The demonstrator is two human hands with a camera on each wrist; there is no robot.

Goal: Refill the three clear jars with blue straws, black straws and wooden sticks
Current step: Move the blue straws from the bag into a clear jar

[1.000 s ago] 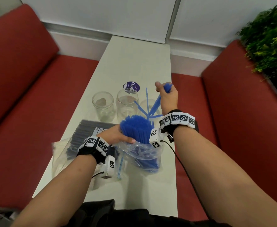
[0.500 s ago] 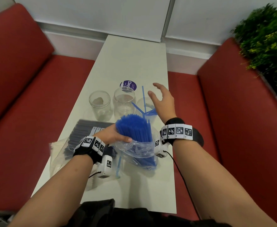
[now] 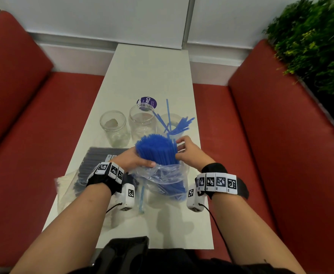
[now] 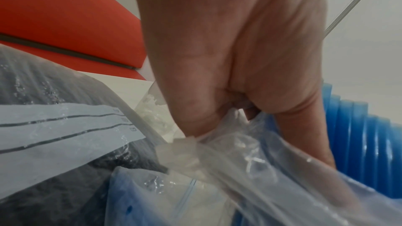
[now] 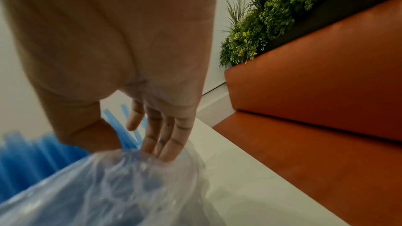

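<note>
**Blue-straw refill: right hand back at the bag for another pinch**

Returned from the jars, the right hand (image 3: 189, 153) now sits against the right side of the blue straw bundle (image 3: 155, 149), where a second ago it was raised over the right-hand jar (image 3: 172, 123) and then opening above it. That jar, by the table's (image 3: 148, 70) right edge, now holds a loose fan of blue straws; the middle jar (image 3: 141, 123) and the left jar (image 3: 113, 128) beside it hold no straws. The left hand (image 3: 134, 161) has not shifted: its fingers are curled round the bundle and the gathered mouth of the clear plastic bag (image 3: 162, 177), holding the bundle upright near the table's near edge. In the right wrist view the right fingers (image 5: 165, 142) lie fairly straight along the bundle's far side, thumb toward the near side, touching the straws and the bag's rim; no closed grasp on any straws is visible.

The step in hand is judged to be the blue-straw fill, only partly done. The next move calls for pinching off a modest tuft from the bundle's edge, drawing it upward clear of the bag, and lowering it end-first into the right-hand jar. The bag of black straws (image 3: 99, 161) lies flat by the table's left edge, untouched. Wooden sticks cannot be made out.
</note>
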